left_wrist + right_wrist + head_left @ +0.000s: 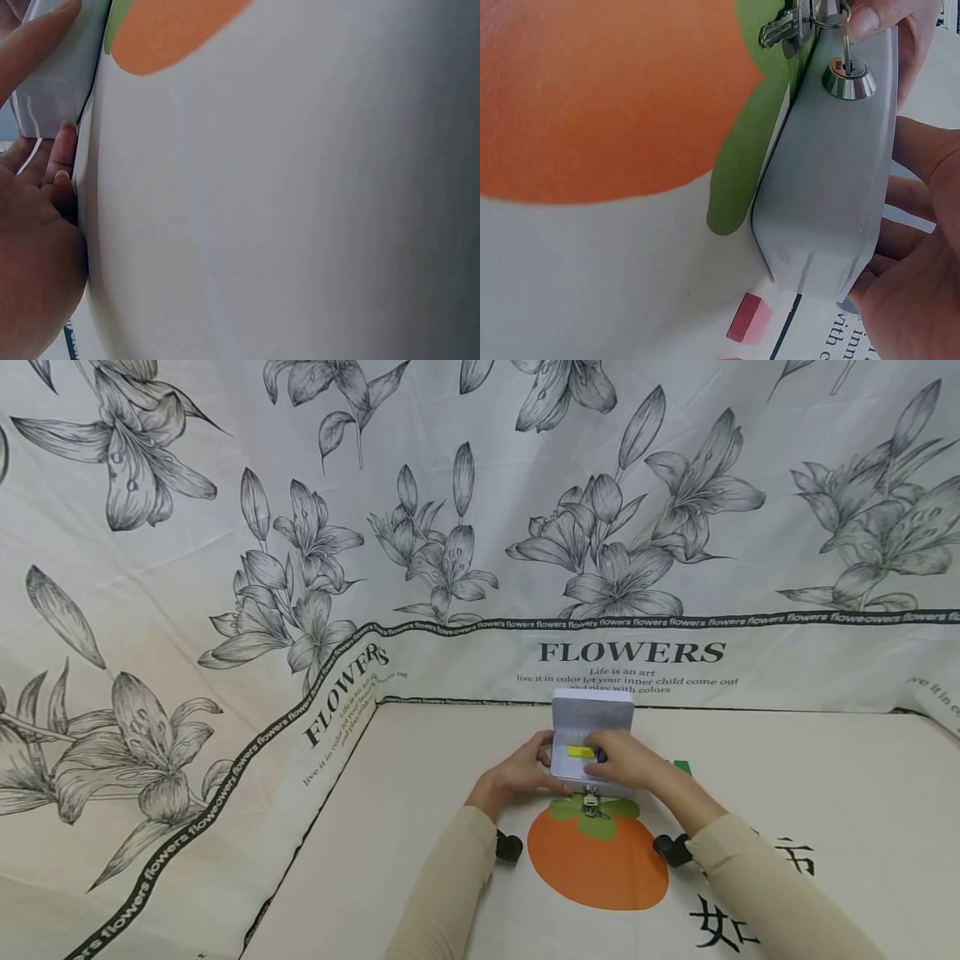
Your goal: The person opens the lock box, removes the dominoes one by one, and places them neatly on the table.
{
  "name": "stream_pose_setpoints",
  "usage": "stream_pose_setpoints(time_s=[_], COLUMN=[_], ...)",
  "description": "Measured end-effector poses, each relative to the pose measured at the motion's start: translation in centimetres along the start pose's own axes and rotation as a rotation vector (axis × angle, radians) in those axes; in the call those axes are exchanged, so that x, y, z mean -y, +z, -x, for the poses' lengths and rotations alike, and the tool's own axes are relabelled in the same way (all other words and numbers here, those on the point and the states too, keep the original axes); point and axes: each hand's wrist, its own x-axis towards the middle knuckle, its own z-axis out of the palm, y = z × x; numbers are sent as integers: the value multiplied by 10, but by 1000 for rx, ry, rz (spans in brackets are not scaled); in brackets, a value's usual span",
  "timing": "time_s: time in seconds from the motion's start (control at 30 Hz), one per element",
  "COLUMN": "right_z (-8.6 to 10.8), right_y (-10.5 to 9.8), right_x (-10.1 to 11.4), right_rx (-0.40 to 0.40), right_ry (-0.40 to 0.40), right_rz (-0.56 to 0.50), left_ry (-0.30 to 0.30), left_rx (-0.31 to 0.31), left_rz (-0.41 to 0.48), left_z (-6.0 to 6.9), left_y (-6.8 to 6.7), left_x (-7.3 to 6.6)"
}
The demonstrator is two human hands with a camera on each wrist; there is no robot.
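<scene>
On the worktop (367,827), nearest, is one orange fruit print (597,864). Toward its far edge hang keys (784,28), too bunched to count, below the single lock (849,81) on one pale box (821,172) just beyond. The left hand (521,768) has its fingers wrapped on the box's left side. The right hand (626,758) reaches into the opening at one yellow piece (576,752); I cannot tell whether its fingers pinch it. Right of the box sit one pink block (748,319) and the edge of a second pink thing. Farthest, one lid (592,710) stands raised. The work looks partway: box opened, pink block outside, lid not yet closed.
</scene>
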Motion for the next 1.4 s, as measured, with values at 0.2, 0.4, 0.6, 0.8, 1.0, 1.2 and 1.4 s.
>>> stream_pose_setpoints(time_s=[0.2, 0.4, 0.6, 0.8, 1.0, 1.2, 1.4], right_z=[-2, -6, -8, -11, -16, -21, -25], right_y=[2, 4, 7, 7, 9, 13, 17], right_x=[2, 5, 7, 11, 12, 11, 8], right_rx=[1, 19, 35, 48, 54, 62, 55], right_ry=[-1, 12, 12, 22, 32, 56, 39], right_rz=[1, -10, -6, -29, -51, -54, -48], left_ry=[8, 12, 4, -8, -18, -15, 0], left_rx=[6, 5, 12, 15, 16, 17, 16], left_rz=[6, 7, 13, 14, 0, 28, 22], left_z=[-1, -1, 0, 0, 0, 1, 3], left_y=[0, 0, 0, -1, 0, -1, -2], left_x=[0, 0, 1, 0, -1, -2, -2])
